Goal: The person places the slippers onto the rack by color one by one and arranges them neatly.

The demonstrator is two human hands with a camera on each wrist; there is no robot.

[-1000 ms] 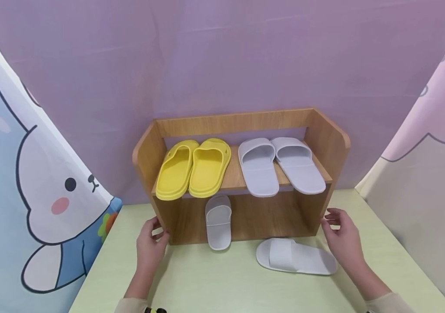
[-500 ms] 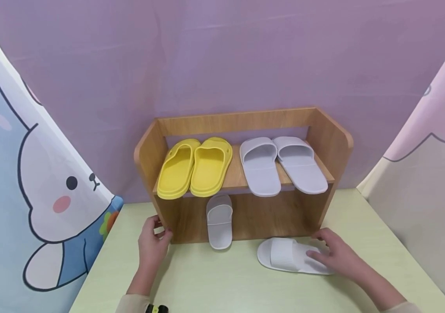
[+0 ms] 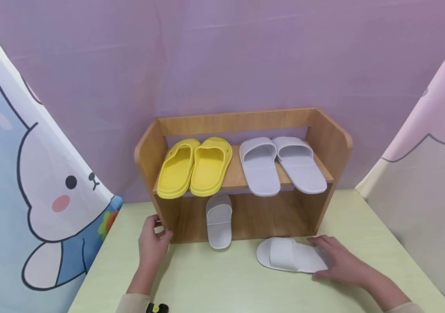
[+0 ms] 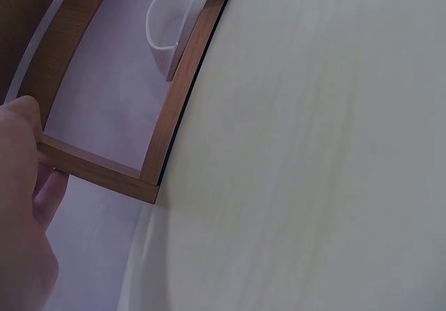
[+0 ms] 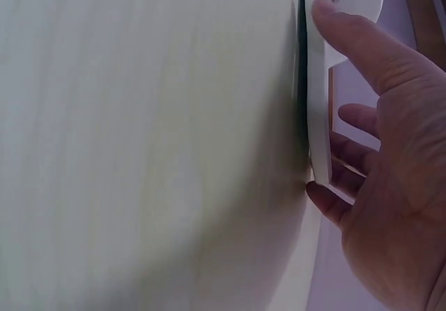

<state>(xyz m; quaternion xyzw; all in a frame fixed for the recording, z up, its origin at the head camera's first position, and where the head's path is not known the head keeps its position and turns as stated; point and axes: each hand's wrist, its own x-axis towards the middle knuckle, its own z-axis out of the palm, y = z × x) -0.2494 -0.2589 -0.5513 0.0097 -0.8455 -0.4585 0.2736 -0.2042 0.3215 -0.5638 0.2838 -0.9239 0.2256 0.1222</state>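
My left hand [image 3: 153, 243] pinches the lower left side panel of a small wooden shoe rack [image 3: 238, 123]; the left wrist view has its thumb inside the panel [image 4: 97, 170] and fingers outside. A loose white slide slipper [image 3: 282, 254] lies sideways on the table before the rack's right half, toe to the left. My right hand [image 3: 341, 263] grips its heel end, thumb along the near edge and fingers at the far edge. Seen from the right wrist, the slipper [image 5: 318, 102] runs between thumb and fingers. A light grey slide slipper [image 3: 219, 226] sits on the rack's bottom level, left of its middle.
On the upper shelf stand a pair of yellow clogs [image 3: 209, 169] at left and a pair of lilac-grey slides [image 3: 260, 174] at right. The rack stands on a pale table [image 3: 222, 282], close to a purple cloth backdrop [image 3: 238, 56]. Printed cartoon cloths [image 3: 61, 243] flank both sides.
My right hand has left the rack's right side panel and come down and toward me to the loose slipper's heel, taking hold of it. The left hand has stayed at the left panel.
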